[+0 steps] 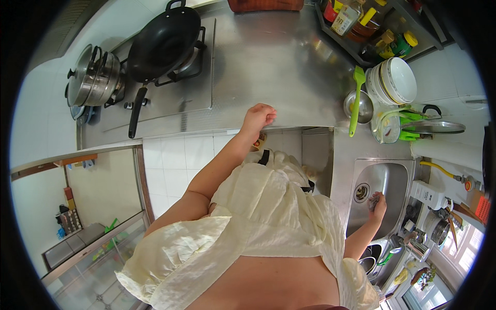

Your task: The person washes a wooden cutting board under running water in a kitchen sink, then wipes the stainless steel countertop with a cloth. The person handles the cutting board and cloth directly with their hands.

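My left hand [259,118] hovers by the front edge of the steel countertop [267,73], fingers curled in and nothing visible in them. Over the sink basin [395,178] at the right, my right hand [379,205] grips a small grey crumpled wad [374,202], perhaps a scouring pad. The wad is close to the drain [362,192]. A black wok [164,42] rests tilted on the gas stove [201,73], its handle [137,112] towards the front edge. Beside the wok is a lidded steel steamer pot [95,77].
Stacked white bowls [401,79], a steel bowl [364,106], a green silicone brush [357,93] and a glass lid [434,127] stand at the right. A rack of seasoning bottles [348,17] occupies the back corner. Under the counter is an open recess [317,155].
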`<state>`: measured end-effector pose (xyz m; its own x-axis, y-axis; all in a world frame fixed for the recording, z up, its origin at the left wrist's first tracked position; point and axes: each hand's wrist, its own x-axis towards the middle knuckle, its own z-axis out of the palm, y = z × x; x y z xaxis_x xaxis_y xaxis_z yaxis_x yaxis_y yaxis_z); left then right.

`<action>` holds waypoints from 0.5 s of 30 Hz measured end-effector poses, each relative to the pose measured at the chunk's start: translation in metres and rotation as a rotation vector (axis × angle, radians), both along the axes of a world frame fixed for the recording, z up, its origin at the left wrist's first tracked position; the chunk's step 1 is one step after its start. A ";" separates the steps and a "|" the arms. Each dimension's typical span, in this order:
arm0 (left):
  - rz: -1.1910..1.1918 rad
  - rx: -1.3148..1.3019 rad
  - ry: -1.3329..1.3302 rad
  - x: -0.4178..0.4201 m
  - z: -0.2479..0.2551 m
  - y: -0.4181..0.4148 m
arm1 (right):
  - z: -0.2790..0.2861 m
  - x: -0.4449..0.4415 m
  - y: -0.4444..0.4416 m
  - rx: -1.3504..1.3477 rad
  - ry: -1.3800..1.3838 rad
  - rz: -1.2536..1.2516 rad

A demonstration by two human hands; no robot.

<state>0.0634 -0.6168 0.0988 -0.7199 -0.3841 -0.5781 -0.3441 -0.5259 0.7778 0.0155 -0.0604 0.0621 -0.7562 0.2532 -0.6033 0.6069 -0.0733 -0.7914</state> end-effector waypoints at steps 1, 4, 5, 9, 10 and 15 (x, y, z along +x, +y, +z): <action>-0.001 -0.012 -0.003 0.001 0.002 -0.003 | 0.006 0.001 -0.002 0.035 0.042 0.181; 0.008 -0.035 -0.003 0.008 0.004 -0.015 | 0.059 0.009 -0.049 0.107 0.156 0.512; 0.017 -0.035 0.005 0.012 0.001 -0.022 | 0.078 0.011 -0.072 0.130 0.215 0.579; 0.117 -0.062 -0.008 0.033 -0.008 -0.048 | 0.137 0.003 -0.159 0.026 0.499 0.918; 0.109 -0.089 -0.025 0.035 -0.009 -0.053 | 0.145 0.001 -0.180 0.018 0.563 0.953; -0.084 -0.207 0.049 0.048 -0.006 -0.068 | 0.158 -0.018 -0.290 0.363 0.731 1.160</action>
